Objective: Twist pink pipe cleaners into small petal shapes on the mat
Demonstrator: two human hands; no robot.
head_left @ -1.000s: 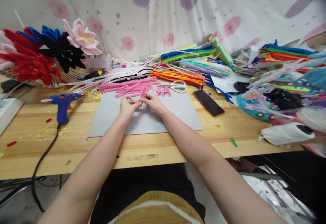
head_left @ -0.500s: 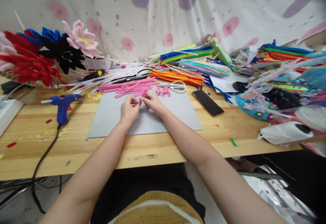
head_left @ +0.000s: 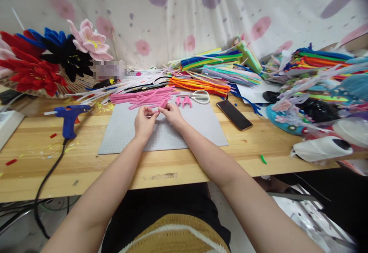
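Observation:
Above the grey mat point(head_left: 120, 134), my left hand point(head_left: 145, 120) and my right hand point(head_left: 172, 115) meet with fingers pinched on one small pink pipe cleaner piece point(head_left: 163, 104). The piece is bent together, and its lower part is hidden by my fingertips. Just beyond my hands lies a pile of pink pipe cleaners point(head_left: 143, 97). To the right of my right hand, small folded pink pipe cleaner shapes point(head_left: 186, 102) rest on the mat, beside scissors with white handles point(head_left: 201, 97).
A blue glue gun point(head_left: 69, 120) stands at left, its cable running over the table edge. A phone point(head_left: 234, 115) lies right of the mat. Fuzzy flowers point(head_left: 71, 57) fill the back left. Orange pipe cleaners point(head_left: 198, 86) and other bundles line the back; a white thread cone point(head_left: 322, 149) lies right.
The pink piece leans slightly further to the right between my fingers. Both hands stay in nearly the same place, and the camera view has shifted a little.

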